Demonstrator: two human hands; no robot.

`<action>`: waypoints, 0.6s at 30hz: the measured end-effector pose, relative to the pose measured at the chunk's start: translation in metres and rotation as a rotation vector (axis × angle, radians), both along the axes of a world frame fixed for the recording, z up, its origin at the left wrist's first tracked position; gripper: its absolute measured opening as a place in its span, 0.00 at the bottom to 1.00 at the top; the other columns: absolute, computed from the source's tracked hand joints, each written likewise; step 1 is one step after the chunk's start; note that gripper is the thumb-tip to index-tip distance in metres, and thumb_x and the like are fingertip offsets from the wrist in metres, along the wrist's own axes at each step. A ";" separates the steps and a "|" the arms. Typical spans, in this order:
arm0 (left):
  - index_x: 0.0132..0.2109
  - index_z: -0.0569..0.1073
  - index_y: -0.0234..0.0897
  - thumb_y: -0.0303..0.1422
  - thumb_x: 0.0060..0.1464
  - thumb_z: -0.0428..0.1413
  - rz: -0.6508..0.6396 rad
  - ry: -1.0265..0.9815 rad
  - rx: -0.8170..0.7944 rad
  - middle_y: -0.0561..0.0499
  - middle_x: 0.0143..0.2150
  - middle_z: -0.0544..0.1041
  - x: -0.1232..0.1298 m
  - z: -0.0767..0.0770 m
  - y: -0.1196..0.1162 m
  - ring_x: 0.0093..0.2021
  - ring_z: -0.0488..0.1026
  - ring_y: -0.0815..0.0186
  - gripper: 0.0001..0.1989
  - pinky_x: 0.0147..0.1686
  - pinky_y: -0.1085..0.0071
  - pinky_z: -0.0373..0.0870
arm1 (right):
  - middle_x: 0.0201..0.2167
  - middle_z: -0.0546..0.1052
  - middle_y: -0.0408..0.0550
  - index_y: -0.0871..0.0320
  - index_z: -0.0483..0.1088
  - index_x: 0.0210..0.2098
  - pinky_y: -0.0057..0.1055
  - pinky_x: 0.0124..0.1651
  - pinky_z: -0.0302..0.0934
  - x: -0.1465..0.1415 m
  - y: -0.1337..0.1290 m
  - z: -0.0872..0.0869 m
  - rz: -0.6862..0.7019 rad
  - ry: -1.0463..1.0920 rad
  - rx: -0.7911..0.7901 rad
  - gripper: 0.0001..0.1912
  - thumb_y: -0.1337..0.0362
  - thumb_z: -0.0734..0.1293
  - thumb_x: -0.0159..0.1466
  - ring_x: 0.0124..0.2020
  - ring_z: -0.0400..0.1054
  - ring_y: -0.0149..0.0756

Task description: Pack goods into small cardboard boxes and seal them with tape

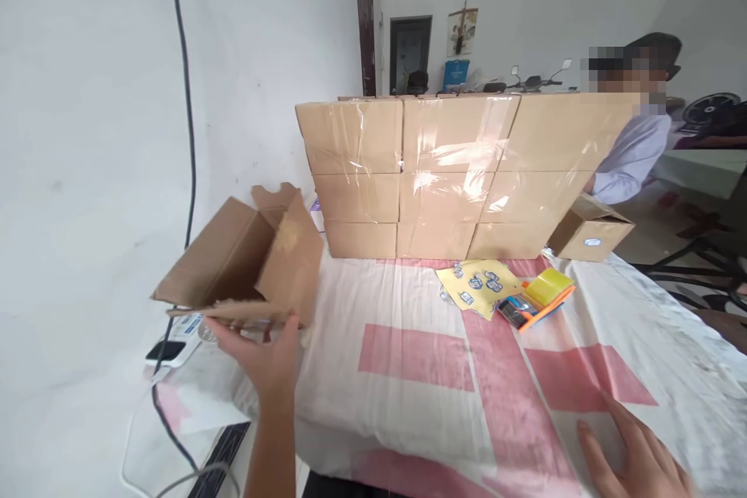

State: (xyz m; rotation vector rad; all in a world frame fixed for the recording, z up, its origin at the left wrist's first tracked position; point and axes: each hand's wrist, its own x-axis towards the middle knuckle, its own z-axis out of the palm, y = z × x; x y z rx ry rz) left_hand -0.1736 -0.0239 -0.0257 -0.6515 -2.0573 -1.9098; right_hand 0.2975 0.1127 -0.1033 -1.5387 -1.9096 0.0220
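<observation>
An open cardboard box (297,268) tilts at the left of the table, its flaps up and its dark inside showing. My left hand (265,354) grips the box's near flap, thumb and fingers spread along its edge. At the lower right, my right hand (636,455) holds nothing; its fingers are apart above the pink and white tablecloth (432,412). Farther back lie yellow sticker sheets (482,286) with small blue-and-white labels. Touching them is a tape dispenser (540,299) in orange and blue with a yellow roll.
Taped cardboard boxes (437,198) form a stacked wall across the table's back. A smaller box (592,237) stands at its right, near a co-worker's sleeve (633,159). A black cable (187,101) hangs along the left wall, passing a dark phone-like object (166,350).
</observation>
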 end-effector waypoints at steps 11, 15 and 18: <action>0.69 0.61 0.45 0.43 0.47 0.67 -0.835 -0.169 -0.065 0.39 0.69 0.64 0.033 -0.022 -0.013 0.67 0.65 0.46 0.45 0.59 0.54 0.73 | 0.69 0.63 0.58 0.52 0.60 0.68 0.52 0.65 0.60 -0.156 0.066 0.089 1.016 0.486 -0.615 0.47 0.46 0.76 0.54 0.68 0.60 0.55; 0.72 0.56 0.48 0.45 0.51 0.65 -0.920 -0.240 -0.050 0.41 0.74 0.56 0.037 -0.011 0.002 0.72 0.57 0.45 0.46 0.59 0.55 0.72 | 0.53 0.79 0.55 0.55 0.74 0.53 0.50 0.64 0.63 -0.197 0.089 0.079 0.934 0.708 -0.736 0.35 0.44 0.77 0.50 0.61 0.69 0.56; 0.73 0.54 0.51 0.46 0.50 0.66 -0.789 -0.362 -0.059 0.41 0.76 0.51 0.038 -0.018 0.002 0.72 0.56 0.45 0.47 0.55 0.56 0.76 | 0.51 0.80 0.52 0.54 0.73 0.54 0.48 0.68 0.59 -0.208 0.090 0.055 0.845 0.879 -0.645 0.32 0.44 0.74 0.55 0.63 0.67 0.51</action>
